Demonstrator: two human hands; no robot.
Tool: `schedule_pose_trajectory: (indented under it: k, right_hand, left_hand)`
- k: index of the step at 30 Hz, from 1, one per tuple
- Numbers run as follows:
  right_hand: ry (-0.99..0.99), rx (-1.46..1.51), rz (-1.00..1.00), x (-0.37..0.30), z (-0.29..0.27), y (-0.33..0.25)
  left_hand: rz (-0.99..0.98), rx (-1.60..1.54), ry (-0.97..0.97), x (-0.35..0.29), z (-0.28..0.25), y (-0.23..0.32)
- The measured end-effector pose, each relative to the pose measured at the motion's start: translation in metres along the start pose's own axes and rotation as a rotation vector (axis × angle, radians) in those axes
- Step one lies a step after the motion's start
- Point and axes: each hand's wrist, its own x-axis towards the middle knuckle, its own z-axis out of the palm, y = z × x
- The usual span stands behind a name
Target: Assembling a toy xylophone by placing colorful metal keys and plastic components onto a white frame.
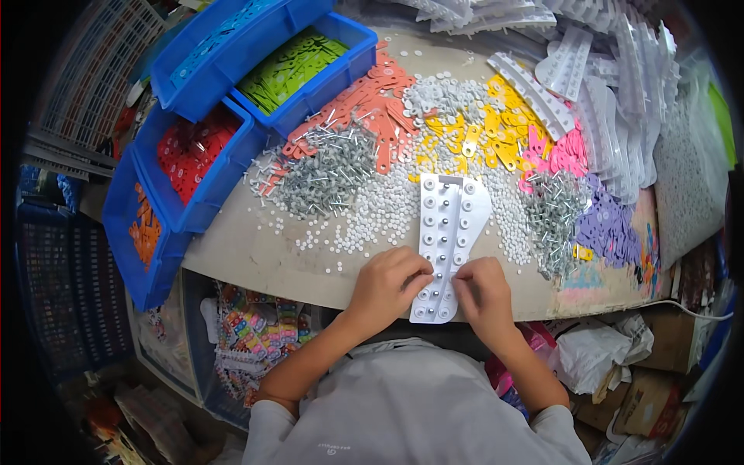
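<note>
A long white plastic piece [432, 232] lies upright in front of me at the table's near edge. White rings run along both its sides, and a row of metal studs [445, 222] runs down its middle. My left hand [390, 288] is closed in a pinch over the piece's left row of rings, near its lower part. Opposite it, my right hand [485, 298] pinches over the right row. Whatever either hand has between its fingertips is too small or hidden to make out.
Small white rings [372, 221] and metal pin heaps [325, 167] [554, 209] lie around the piece. Behind are coral [387, 116], yellow [504, 116], pink [570, 151] and purple [608, 225] flat parts. Blue bins [310, 97] stand left; white plastic pieces [612, 116] are stacked right.
</note>
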Motion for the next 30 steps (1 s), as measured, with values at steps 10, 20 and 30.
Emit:
schedule_pose_trajectory:
  k: [10,20,30]
  right_hand:
    - [0.124,-0.139,-0.259,0.001,0.005,0.012]
    - [0.29,-0.243,-0.281,0.083,-0.043,0.014]
    - [0.306,-0.386,-0.115,0.212,-0.076,0.119]
  left_hand:
    - [0.396,0.167,0.191,0.039,-0.02,-0.014]
    - [0.423,0.542,0.352,0.213,-0.054,-0.053]
    - [0.073,0.335,0.225,0.187,-0.05,-0.008]
